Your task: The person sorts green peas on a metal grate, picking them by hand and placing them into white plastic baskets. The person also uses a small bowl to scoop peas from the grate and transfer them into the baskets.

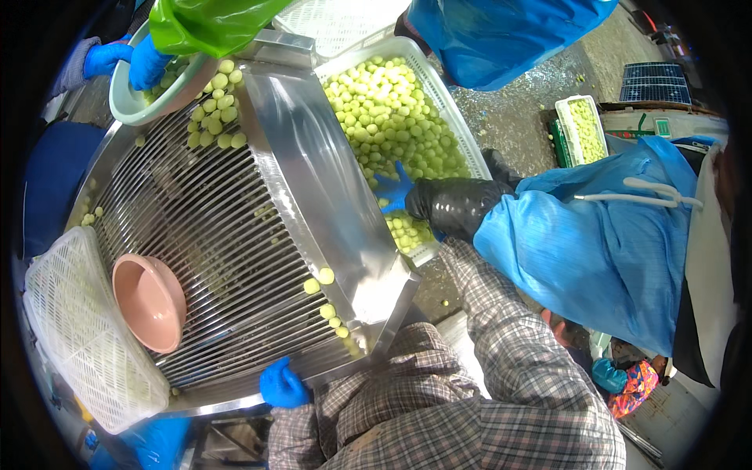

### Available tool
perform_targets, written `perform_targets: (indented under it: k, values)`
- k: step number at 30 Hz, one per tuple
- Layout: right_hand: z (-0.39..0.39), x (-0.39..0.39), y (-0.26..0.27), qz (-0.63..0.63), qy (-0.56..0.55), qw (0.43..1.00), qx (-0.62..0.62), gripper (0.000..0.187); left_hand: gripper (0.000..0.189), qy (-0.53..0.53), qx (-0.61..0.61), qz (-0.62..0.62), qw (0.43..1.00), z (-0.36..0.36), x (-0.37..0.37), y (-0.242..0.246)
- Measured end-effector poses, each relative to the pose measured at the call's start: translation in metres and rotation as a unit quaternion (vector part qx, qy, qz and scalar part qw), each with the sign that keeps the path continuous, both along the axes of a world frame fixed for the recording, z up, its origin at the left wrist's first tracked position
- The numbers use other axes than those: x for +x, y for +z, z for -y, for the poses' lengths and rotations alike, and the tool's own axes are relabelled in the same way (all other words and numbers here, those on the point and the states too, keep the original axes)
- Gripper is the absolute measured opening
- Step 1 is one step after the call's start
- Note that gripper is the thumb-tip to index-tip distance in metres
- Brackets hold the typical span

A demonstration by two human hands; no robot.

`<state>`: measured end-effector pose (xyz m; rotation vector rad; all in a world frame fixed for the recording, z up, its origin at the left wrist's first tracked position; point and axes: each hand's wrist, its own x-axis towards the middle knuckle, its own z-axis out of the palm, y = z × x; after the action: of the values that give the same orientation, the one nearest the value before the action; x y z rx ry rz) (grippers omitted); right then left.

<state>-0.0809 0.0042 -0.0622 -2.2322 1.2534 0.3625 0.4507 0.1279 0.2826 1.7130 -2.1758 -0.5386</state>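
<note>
In a blue glove, my left hand (285,385) grips the near rim (223,405) of a slatted stainless-steel sorting table (205,235). My right arm, in a plaid sleeve (499,305), reaches forward. Of my right hand (438,235) only a sliver of blue glove shows; a co-worker's black-sleeved forearm (464,200) covers the rest. Beneath that spot stands a white plastic crate (470,147) full of round pale green fruits (382,111). The co-worker's blue-gloved hand (393,187) is spread over the fruits. Several fruits (327,311) lie along the table's right side, by its smooth steel chute (317,176).
On the slats sit a pink basin (150,302) and a white perforated basket (88,335). Across the table, another person's gloved hand (147,61) is in a pale green basin (132,111) beside a fruit pile (217,111). A smaller fruit crate (581,129) stands on the wet floor.
</note>
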Motion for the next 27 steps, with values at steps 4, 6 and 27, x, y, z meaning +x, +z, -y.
perform_targets:
  k: [4,6,27]
  values:
    - [-0.022,0.001,0.02,0.314,-0.074,0.939,0.12,0.052,0.021,0.028,-0.002,0.017,0.999,-0.011,0.005,-0.001]
    - [-0.089,0.005,0.03,0.17,-0.426,0.888,0.028,0.027,0.02,0.026,0.003,0.013,1.0,-0.009,0.003,0.003]
    - [0.04,0.018,0.037,0.035,-0.479,0.867,-0.131,0.042,0.019,0.0,0.016,0.033,0.999,0.003,-0.004,0.003]
